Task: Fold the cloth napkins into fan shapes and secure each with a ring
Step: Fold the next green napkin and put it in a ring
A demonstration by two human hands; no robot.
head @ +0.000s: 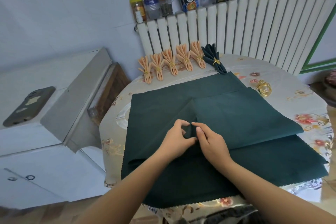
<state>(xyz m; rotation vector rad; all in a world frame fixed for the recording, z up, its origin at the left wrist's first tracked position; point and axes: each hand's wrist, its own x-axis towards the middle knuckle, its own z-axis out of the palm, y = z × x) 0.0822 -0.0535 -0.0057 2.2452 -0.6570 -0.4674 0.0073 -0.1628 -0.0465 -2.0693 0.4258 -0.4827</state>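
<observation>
Phone (29, 106) lying on a white cabinet (54, 132) at far left. Five peach napkin fans (171, 62) ringed and lined up along the counter's (300, 114) back edge, one dark green fan (214, 60) beside them. Left hand (177, 139) pinching a raised fold of the top green napkin (245, 114), spread over a stack mid-counter. Right hand (211, 142) pinching the same fold, fingertips nearly meeting. Gold rings (264, 87) piled at right.

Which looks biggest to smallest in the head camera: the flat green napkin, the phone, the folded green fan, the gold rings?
1. flat green napkin
2. phone
3. folded green fan
4. gold rings
The fan lies farther away, so its rank against the phone is unsure.
</observation>
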